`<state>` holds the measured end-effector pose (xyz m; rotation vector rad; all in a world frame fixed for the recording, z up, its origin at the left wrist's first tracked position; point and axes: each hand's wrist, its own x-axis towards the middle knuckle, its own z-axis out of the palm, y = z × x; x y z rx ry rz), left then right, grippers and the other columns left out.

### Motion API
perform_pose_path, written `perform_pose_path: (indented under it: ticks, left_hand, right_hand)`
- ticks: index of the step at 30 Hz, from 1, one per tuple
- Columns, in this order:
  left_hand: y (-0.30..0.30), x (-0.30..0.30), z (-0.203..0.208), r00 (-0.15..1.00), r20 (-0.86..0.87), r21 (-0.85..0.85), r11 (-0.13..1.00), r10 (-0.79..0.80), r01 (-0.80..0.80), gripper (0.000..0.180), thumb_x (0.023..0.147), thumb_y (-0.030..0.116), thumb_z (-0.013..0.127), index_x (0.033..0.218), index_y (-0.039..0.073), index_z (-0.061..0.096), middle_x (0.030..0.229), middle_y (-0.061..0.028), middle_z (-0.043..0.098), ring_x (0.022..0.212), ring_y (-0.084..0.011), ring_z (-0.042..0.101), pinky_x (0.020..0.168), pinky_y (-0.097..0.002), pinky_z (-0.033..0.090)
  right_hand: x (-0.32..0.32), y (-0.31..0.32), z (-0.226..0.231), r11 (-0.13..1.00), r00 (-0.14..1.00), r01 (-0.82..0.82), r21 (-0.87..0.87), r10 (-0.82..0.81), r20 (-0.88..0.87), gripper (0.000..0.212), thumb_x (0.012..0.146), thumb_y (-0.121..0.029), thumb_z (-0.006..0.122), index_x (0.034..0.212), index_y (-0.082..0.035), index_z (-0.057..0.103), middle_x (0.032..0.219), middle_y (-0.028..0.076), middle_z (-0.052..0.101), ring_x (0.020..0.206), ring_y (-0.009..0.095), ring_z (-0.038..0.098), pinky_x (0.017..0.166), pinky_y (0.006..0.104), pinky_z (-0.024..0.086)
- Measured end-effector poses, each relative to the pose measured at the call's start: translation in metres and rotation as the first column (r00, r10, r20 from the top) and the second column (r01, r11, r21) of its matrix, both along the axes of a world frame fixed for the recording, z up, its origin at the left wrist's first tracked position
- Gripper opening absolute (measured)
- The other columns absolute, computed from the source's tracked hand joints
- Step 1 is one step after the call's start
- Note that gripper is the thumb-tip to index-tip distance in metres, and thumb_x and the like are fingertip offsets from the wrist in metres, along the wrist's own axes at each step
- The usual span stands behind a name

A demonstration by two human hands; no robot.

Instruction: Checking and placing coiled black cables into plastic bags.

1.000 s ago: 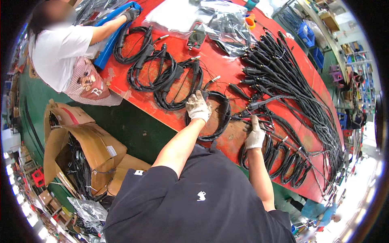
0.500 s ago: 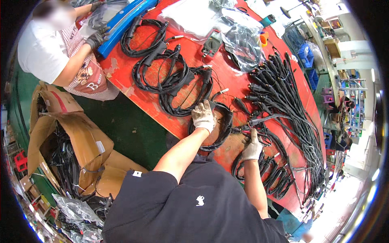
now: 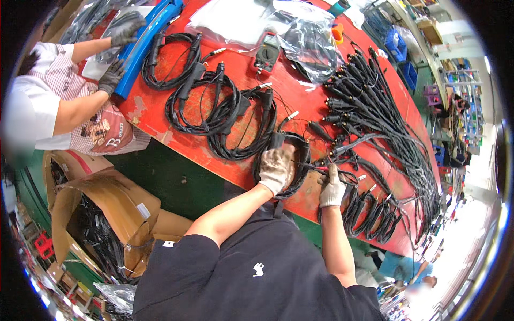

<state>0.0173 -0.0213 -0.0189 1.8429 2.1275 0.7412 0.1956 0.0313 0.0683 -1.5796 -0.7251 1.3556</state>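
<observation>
Near the table's front edge lies a coil of black cable [image 3: 302,174] with a dark plug end at its top. My left hand [image 3: 276,170], in a pale work glove, is over the left side of this coil. Motion smears its fingers, so their grip is unclear. To the right of the coil, my gloved right hand [image 3: 333,188] has its thumb up and its fingers closed round a thin red and black item [image 3: 323,169], mostly hidden. Coiled black cables [image 3: 201,107] lie to the left, and small looped black leads [image 3: 369,214] lie beyond my right hand.
Black cables with plugs [image 3: 383,123] spread across the red table's [image 3: 176,144] right side. A multimeter [image 3: 266,53] and clear plastic bags [image 3: 306,43] lie at the back. A co-worker's gloved hands [image 3: 111,77] are by a blue rail [image 3: 145,48]. Cardboard boxes [image 3: 118,198] stand at left.
My left hand has moved from the coil's upper edge down to its left side. The right hand stays near the same place. The co-worker has shifted left, and the whole view has turned slightly.
</observation>
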Motion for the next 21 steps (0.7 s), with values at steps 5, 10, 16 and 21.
perform_pose_path:
  ticks: [5,10,16,21]
  left_hand:
    - [0.006,0.010,0.004,0.976,0.032,0.117,0.971,-0.214,0.209,0.031,0.088,0.026,0.065,0.118,0.019,0.065,0.088,-0.0096,0.065,0.087,-0.0307,0.063,0.081,-0.0461,0.046]
    - [0.018,-0.012,-0.016,0.946,-0.066,-0.002,0.948,-0.317,0.317,0.017,0.084,0.020,0.059,0.098,0.021,0.069,0.089,-0.0055,0.065,0.086,-0.0293,0.063,0.078,-0.0460,0.045]
    - [-0.005,-0.037,-0.022,0.821,-0.405,-0.238,0.913,-0.402,0.330,0.039,0.078,0.017,0.067,0.116,0.023,0.072,0.100,-0.0071,0.064,0.097,-0.0300,0.060,0.086,-0.0457,0.044]
    - [-0.037,-0.003,0.011,0.865,-0.391,-0.144,0.949,-0.314,0.279,0.032,0.079,0.013,0.066,0.109,0.021,0.073,0.102,-0.0077,0.062,0.102,-0.0311,0.058,0.090,-0.0468,0.043]
  right_hand:
    - [-0.008,-0.013,0.006,1.000,0.995,-0.015,-0.014,0.016,0.101,0.026,0.098,-0.027,0.070,0.105,-0.002,0.070,0.086,0.005,0.070,0.060,0.011,0.063,0.050,0.0257,0.050]
    - [0.020,-0.011,0.000,0.996,0.998,-0.009,0.088,0.002,0.070,0.027,0.099,-0.033,0.069,0.105,-0.006,0.071,0.078,0.000,0.065,0.060,0.007,0.059,0.052,0.0229,0.049]
    - [0.111,-0.005,0.057,0.996,0.980,0.060,0.061,-0.047,-0.195,0.020,0.096,-0.030,0.072,0.091,-0.011,0.069,0.067,-0.003,0.058,0.051,0.006,0.052,0.048,0.0222,0.042]
    - [0.205,-0.030,0.074,0.977,0.973,-0.213,-0.016,0.211,-0.093,0.028,0.099,-0.035,0.065,0.099,-0.008,0.071,0.069,-0.004,0.059,0.051,0.005,0.049,0.047,0.0204,0.037]
